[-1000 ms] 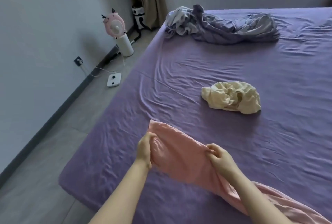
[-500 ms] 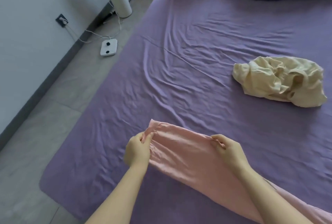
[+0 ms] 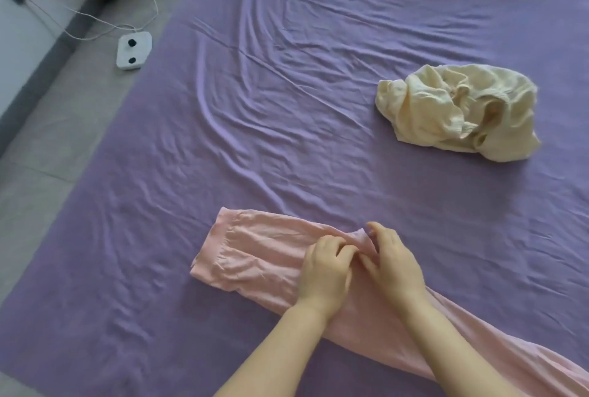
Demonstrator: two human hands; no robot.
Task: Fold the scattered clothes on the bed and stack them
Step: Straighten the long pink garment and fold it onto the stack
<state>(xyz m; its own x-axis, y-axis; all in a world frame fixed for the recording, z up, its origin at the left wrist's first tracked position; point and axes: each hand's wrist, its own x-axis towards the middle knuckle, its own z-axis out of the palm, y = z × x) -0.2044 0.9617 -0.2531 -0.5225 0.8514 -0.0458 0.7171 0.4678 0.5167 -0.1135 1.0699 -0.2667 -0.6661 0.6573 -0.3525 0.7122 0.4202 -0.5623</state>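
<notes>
Pink garment [image 3: 264, 256]: long, flattened strip on purple bed sheet [image 3: 287, 109], running from under both hands leftward and back right. Cream garment [image 3: 459, 113]: crumpled heap, well beyond hands, right.

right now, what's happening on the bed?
A person is working on a pink garment laid out flat on the purple bed sheet. The left hand and right hand sit side by side on its middle, fingers bunching the fabric at its far edge. A cream garment lies crumpled and untouched farther up the bed to the right. No folded stack is in view. A white power strip lies on the floor beside the bed.
</notes>
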